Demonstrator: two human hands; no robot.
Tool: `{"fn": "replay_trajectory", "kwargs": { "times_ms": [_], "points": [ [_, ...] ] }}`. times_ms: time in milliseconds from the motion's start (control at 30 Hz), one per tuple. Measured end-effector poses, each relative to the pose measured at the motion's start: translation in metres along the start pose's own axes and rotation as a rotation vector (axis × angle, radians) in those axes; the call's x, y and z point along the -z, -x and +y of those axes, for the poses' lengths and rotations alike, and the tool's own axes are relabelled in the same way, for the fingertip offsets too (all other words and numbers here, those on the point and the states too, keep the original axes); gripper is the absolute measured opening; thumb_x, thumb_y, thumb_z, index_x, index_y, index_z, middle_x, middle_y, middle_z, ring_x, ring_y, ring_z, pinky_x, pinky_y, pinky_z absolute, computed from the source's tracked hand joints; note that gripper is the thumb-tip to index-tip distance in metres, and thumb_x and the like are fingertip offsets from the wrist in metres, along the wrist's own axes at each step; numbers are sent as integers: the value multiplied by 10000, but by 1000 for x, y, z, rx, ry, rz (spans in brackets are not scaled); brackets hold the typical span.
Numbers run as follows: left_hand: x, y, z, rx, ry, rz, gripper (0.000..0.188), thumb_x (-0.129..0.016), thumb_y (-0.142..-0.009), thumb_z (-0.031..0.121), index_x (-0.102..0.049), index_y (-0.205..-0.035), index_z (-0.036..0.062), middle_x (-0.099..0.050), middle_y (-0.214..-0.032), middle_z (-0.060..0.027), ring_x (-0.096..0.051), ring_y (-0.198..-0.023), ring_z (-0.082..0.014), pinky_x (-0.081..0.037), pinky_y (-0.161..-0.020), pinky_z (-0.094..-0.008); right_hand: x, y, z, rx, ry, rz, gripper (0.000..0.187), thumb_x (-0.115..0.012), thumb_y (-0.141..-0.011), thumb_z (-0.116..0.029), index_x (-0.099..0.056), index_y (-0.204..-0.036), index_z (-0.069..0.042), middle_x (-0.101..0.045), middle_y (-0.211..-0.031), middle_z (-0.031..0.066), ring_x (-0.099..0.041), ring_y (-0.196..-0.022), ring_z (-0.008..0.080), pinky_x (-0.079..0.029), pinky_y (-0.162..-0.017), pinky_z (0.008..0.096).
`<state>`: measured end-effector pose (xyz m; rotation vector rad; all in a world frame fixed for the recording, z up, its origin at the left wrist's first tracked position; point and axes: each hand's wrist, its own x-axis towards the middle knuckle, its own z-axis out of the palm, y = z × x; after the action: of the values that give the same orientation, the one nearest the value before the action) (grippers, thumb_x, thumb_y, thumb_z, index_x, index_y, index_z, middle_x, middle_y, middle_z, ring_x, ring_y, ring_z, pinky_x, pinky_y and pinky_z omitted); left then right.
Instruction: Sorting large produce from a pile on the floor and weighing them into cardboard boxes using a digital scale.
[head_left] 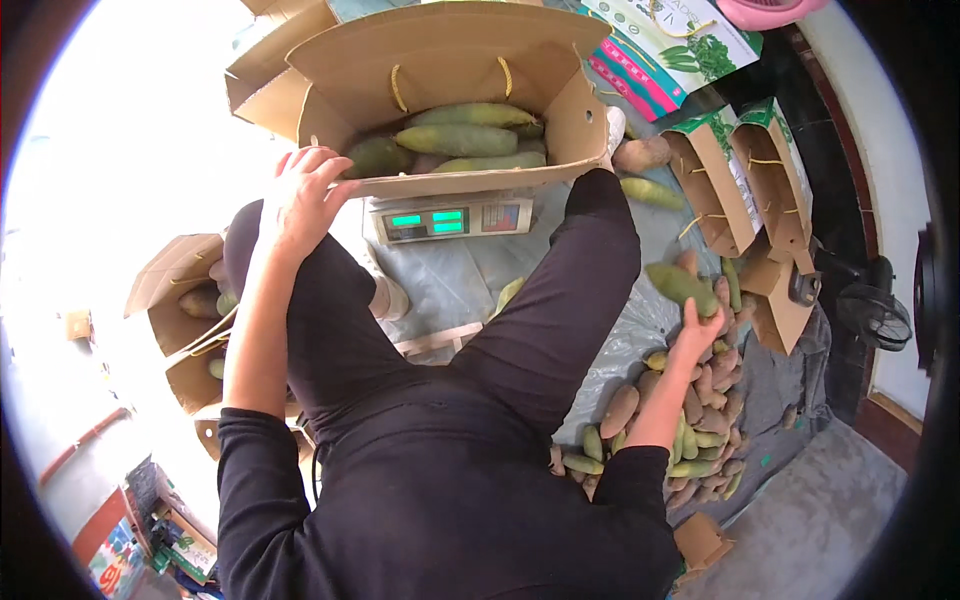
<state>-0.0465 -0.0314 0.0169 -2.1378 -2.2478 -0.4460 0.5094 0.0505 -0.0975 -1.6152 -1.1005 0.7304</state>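
The right hand (705, 325) is closed around the near end of a plump, elongated green radish (680, 285), which projects beyond the fingers, right of and nearer the person than the large open brown cardboard box (440, 45). The left hand (302, 195), partly open, drapes bent fingers over that box's near-left rim. Below the box sits a grey scale (385, 228).

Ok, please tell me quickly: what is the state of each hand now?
Left hand: on the near edge of the cardboard box; cannot tell if gripping.
Right hand: closed, holding a green vegetable.
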Motion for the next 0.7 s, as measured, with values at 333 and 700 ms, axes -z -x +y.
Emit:
{"fn": "replay_trajectory", "kwargs": {
  "times_ms": [333, 700],
  "points": [
    [0, 9, -10, 19, 53, 60, 231, -641, -777, 240, -636, -920, 59, -596, -928, -58, -532, -978, -234, -379, -905, -371, -58, 4, -205, 271, -577, -352, 401, -590, -846, -88, -429, -1209, -28, -494, -1201, 107, -511, -1070, 227, -442, -880, 379],
    [3, 14, -10, 30, 77, 76, 208, -650, -767, 224, -638, -899, 64, -595, -924, -58, -537, -969, -248, -377, -915, -384, -246, 53, -234, 61, -561, -658, 434, -691, -738, -34, -478, -1115, -2, -561, -1032, 80, -560, -908, 153, -461, -795, 282]
  ]
}}
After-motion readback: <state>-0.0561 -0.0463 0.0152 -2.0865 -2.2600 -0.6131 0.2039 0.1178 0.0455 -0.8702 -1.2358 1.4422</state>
